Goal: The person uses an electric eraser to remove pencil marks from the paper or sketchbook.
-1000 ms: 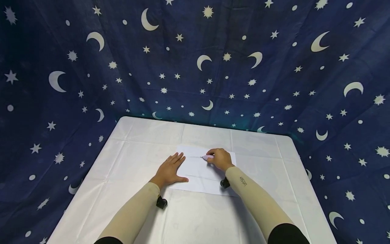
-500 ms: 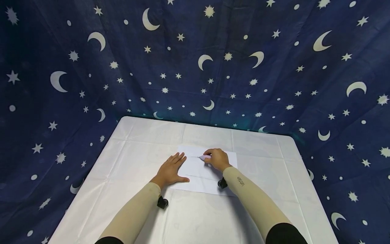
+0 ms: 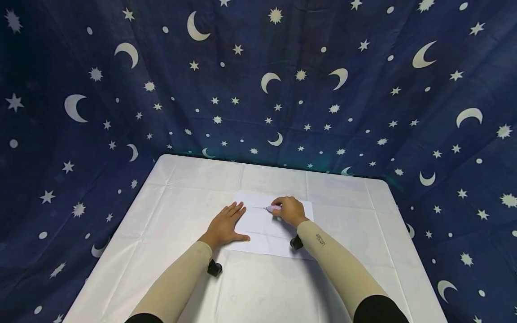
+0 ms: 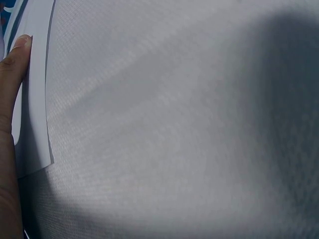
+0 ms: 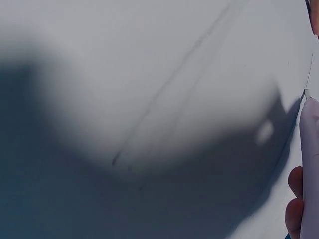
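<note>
A white sheet of paper (image 3: 258, 224) lies on the white-covered table, with a thin dark line (image 3: 255, 207) near its far edge. My left hand (image 3: 224, 226) rests on the paper's left side, fingers spread; its thumb (image 4: 15, 69) lies over the sheet in the left wrist view. My right hand (image 3: 293, 211) grips a thick, pale lilac pen-shaped tool (image 5: 310, 149) with a small white tip, its exact kind unclear. That tip meets the end of the line. Fingertips (image 5: 295, 214) curl against the tool's body in the right wrist view.
A white cloth with creases covers the table (image 3: 194, 179). Behind and beside it hangs a dark blue curtain (image 3: 242, 80) with moons and stars. Another, fainter line (image 3: 262, 234) crosses the paper's nearer part. Two grey streaks (image 5: 169, 82) show in the right wrist view.
The right hand shifts slightly left along the line with the pen-shaped tool, then stays nearly in place. The left hand keeps its place on the paper.
</note>
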{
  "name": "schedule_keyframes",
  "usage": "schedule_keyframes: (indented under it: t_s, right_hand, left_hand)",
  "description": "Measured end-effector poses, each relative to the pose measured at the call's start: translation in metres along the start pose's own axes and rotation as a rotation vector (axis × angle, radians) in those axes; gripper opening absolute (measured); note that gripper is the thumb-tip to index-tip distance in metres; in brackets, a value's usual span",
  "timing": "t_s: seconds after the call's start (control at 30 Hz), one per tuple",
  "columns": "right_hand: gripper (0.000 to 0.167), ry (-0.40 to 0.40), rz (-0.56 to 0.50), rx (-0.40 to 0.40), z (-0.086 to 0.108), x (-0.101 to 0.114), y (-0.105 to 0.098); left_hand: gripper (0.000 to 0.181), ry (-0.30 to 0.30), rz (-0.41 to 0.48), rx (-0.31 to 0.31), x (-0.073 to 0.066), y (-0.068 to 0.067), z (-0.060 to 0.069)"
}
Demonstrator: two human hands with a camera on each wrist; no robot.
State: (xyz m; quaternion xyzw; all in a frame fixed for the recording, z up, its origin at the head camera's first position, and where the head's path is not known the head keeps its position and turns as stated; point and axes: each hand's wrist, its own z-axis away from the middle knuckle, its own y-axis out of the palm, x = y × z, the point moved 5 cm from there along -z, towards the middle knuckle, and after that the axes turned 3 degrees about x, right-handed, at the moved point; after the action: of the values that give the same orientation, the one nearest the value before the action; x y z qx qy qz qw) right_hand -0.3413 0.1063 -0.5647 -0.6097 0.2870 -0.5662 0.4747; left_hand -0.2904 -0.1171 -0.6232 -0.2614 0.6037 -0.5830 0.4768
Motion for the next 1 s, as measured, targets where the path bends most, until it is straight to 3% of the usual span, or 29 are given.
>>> schedule_keyframes:
  t_s: [0.5,1.0]
  right_hand:
    - [0.021,-0.019,-0.008,0.009,-0.0058,0.0085,0.0058]
    - [0.021,0.003,-0.008,0.003,-0.0014,0.0012,0.0016]
  left_hand:
    - [0.113,-0.012,-0.013,0.012,0.0002,-0.0008,0.0014]
    - [0.114,-0.007,-0.024,0.003,0.0005,0.0014,-0.0003]
